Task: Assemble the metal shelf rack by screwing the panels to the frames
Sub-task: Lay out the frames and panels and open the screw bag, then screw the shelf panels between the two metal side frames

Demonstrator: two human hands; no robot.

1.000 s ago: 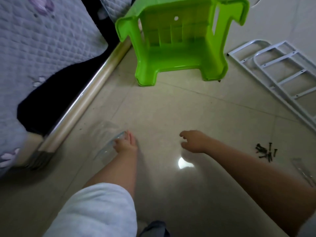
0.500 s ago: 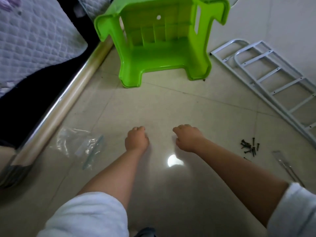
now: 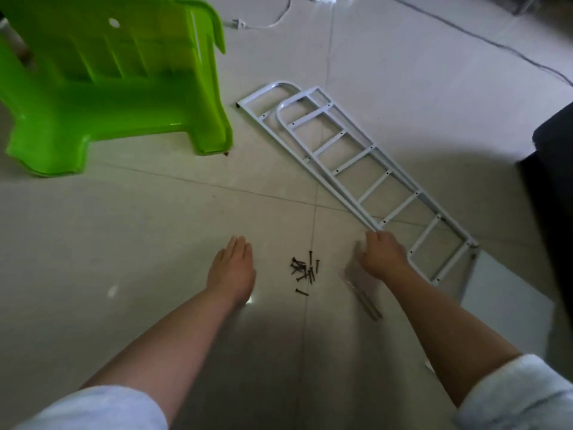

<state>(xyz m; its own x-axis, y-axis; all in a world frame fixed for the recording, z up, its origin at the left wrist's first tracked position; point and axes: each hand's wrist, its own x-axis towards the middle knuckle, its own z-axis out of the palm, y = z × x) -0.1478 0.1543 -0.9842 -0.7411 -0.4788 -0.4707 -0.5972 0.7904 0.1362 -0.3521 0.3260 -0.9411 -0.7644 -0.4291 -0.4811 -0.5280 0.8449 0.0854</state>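
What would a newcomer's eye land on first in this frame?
The bright green plastic stool tipped on its side at the upper left dominates. Next come the two white metal frames stacked on the tiled floor, running diagonally at the right, with the right hand at their near edge. A small pile of dark screws lies between that hand and the flat left hand.

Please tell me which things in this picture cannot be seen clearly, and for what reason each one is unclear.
- Right hand, head view: blurred by motion, so whether it touches the white frames is unclear.
- Clear bag, head view: partly under that hand; its contents are unreadable.
- Screws, head view: too small to count or see the heads.
- Green stool, head view: cut off by the top and left edges.
- Shelf panels: none visible.
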